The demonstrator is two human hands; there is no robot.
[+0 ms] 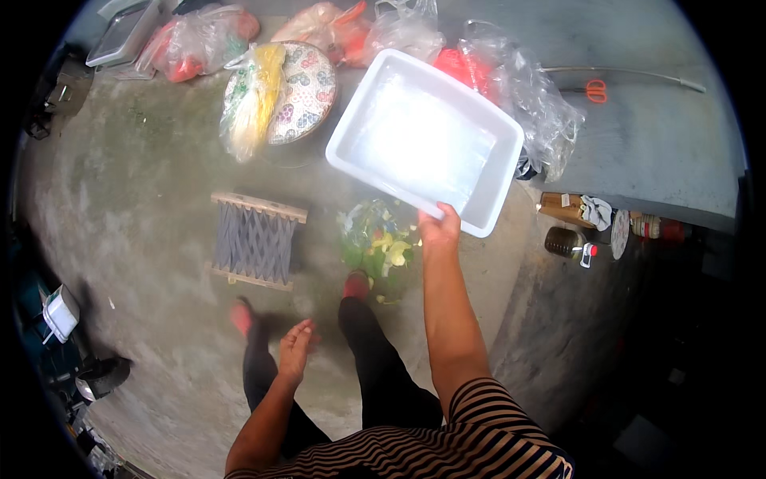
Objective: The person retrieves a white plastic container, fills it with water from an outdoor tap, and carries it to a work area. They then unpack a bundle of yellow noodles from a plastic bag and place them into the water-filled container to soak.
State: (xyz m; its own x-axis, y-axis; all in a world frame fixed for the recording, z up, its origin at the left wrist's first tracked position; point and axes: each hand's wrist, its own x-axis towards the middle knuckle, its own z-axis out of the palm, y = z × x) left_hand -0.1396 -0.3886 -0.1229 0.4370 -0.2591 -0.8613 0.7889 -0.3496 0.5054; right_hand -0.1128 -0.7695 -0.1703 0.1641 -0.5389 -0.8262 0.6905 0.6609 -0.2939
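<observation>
My right hand (440, 229) grips the near rim of a white rectangular plastic tub (413, 126), thumb on the rim's inner side. The tub is tilted with its inside facing me; nothing is visible inside it. My left hand (295, 350) hangs over the floor in front of my legs, fingers curled together, with nothing visible in it. Below the tub, a heap of vegetable scraps and clear plastic (383, 239) lies on the floor by my red shoe (356, 284). To its left stands a folding stool (256, 239) with a grey woven seat.
A bag with yellow and green contents (257, 102) lies on a round patterned stool top (305, 90). Several plastic bags (197, 42) line the back. Orange-handled scissors (596, 91) rest on a grey surface (646, 143) at right. A dark liquid jug (562, 241) stands below.
</observation>
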